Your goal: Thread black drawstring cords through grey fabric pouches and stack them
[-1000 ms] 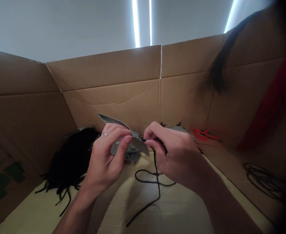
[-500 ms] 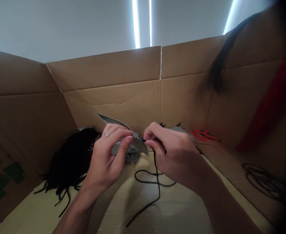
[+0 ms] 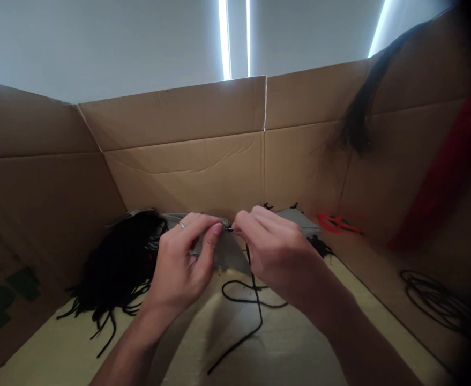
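My left hand, a ring on one finger, pinches a grey card tag between thumb and fingers. Right against it, my right hand pinches the end of a black cord at the tag's top edge. The cord hangs down from my right fingers and lies in a loose loop on the pale table surface. Both hands are closed and meet at the middle of the view, in front of the cardboard wall.
A heap of black cords lies at the left. More grey tags sit behind my hands, with red-handled scissors to their right. Cardboard walls enclose the table on three sides. A coil of thin black cord lies at the right.
The tag has tipped from pointing up and to the left to hanging flat below my fingers. Both hands have drawn closer together and risen slightly.
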{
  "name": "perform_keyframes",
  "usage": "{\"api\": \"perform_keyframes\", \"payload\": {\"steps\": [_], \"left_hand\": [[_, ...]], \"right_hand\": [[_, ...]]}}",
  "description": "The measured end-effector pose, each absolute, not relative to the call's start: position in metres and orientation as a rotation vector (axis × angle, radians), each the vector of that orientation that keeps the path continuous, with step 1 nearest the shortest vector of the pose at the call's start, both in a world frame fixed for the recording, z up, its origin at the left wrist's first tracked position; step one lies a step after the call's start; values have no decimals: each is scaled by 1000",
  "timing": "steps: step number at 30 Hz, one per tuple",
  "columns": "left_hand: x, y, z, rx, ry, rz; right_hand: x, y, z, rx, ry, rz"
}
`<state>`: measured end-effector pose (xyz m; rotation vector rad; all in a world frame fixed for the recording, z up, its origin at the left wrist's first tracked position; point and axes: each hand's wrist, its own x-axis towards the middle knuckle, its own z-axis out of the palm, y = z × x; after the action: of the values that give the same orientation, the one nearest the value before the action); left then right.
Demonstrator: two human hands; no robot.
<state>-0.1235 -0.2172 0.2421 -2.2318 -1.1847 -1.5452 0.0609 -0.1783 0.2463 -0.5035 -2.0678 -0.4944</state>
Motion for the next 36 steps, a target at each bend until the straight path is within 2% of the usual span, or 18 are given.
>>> {"api": "perform_keyframes", "payload": {"steps": [4,9,15,19,25,36], "left_hand": [[-127,-221,245,-2259,-1447,-1552],[-132,-217,247,-2264,-1575,-1471],[-139,-213,248,-2157,-1557,-1396],[-142,-215,248,-2087,-1569,-1443],[-137,-212,243,-2038,-1379,-1411],[-124,-204,231,-2076,-1123,-1359]], "right_hand": [[55,-175,244,-385,-2097,-618],[42,-167,234,-347,-2155,-605],[51,-156,234,-476,-2217,-328],[61,-153,239,-422,-2183,-271],[63,-154,240,-415,-2180,-161],[60,-164,246,-595,-2130,236]]}}
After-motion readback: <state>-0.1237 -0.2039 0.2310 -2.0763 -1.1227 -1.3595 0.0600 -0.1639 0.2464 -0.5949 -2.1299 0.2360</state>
